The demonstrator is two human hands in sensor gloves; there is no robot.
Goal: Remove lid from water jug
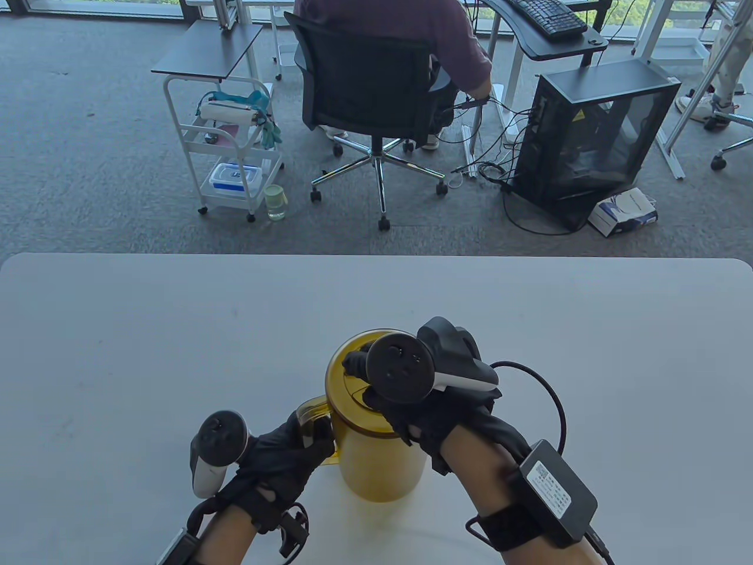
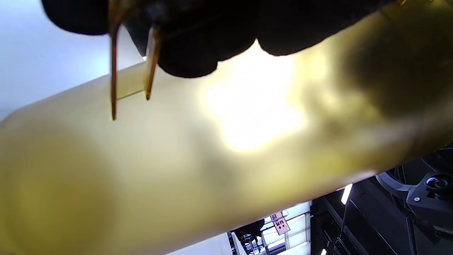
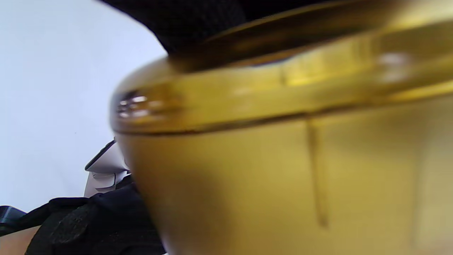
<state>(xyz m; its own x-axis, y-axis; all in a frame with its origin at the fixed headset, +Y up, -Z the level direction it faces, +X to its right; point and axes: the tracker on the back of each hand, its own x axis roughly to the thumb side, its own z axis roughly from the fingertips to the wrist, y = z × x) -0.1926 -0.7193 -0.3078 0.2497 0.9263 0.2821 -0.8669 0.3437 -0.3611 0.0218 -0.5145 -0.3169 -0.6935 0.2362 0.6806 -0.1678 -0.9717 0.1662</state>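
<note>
My left hand [image 1: 282, 459] grips the handle [image 1: 312, 421] of the amber water jug [image 1: 379, 465] standing near me on the white table [image 1: 176, 329], while my right hand [image 1: 412, 406] clasps its lid [image 1: 347, 382].

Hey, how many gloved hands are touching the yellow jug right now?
2. The left hand grips the jug's handle on its left; the right hand rests on the lid.

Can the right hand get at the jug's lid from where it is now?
Probably yes: the right hand already lies over the lid with fingers on its top, and nothing stands between them. The left hand grips the handle, off to the side.
</note>
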